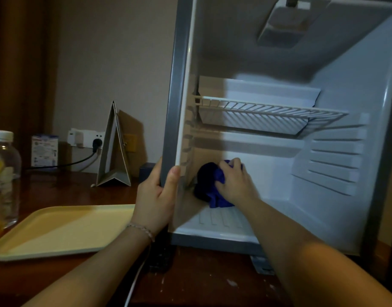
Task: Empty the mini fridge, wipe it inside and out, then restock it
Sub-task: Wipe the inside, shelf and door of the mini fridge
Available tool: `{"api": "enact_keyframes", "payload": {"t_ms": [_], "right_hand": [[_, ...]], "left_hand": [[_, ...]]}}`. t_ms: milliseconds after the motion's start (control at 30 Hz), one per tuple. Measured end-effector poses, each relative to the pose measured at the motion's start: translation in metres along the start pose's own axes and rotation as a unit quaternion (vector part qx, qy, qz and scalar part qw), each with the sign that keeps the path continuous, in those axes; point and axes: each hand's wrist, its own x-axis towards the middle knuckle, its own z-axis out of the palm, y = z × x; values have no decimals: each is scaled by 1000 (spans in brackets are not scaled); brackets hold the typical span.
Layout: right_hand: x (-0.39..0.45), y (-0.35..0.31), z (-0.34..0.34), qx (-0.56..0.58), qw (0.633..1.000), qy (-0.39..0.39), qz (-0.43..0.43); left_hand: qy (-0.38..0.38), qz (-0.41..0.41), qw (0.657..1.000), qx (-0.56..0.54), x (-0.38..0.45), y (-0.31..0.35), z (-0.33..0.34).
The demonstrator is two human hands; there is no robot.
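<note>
Inside the mini fridge [279, 151], low in its near-left corner, our right hand [235, 182] bunches a dark blue cloth [210, 187], fingers curled over it, pressing it where the floor meets the left wall. Our left hand [157, 193], just left of the right one, grips the fridge's grey front frame, thumb on the face of the frame and fingers round its outer side; a thin beaded bracelet [142, 229] sits on that wrist.

The fridge stands open on the dark wooden surface [201, 282]. Its lining is white, with moulded ribs on the right wall and grooves in the floor. Above our right hand a white wire shelf [268, 109] spans the cavity, with nothing on it, and a lamp housing [286, 21] hangs from the ceiling.

Left of our left hand lies a pale yellow tray [57, 231], and beyond it a glass jar [2, 173] with a white lid. Further back stand a small printed carton [44, 150], its writing too blurred to read, a folded card stand [114, 149], and a wall socket [86, 137] with a black plug in it.
</note>
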Motion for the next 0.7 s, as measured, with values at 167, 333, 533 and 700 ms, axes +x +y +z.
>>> {"api": "enact_keyframes", "payload": {"t_ms": [167, 333, 533, 700], "right_hand": [[-9, 34, -11, 6, 1000, 5, 18], [-15, 61, -18, 43, 998, 2, 50], [-23, 41, -28, 70, 994, -66, -51], [-32, 21, -35, 64, 982, -168, -47]], "left_hand": [[-4, -18, 1000, -2, 0, 1, -1], [2, -30, 1000, -2, 0, 1, 0], [7, -30, 999, -10, 0, 1, 2], [8, -14, 1000, -3, 0, -3, 2]]}}
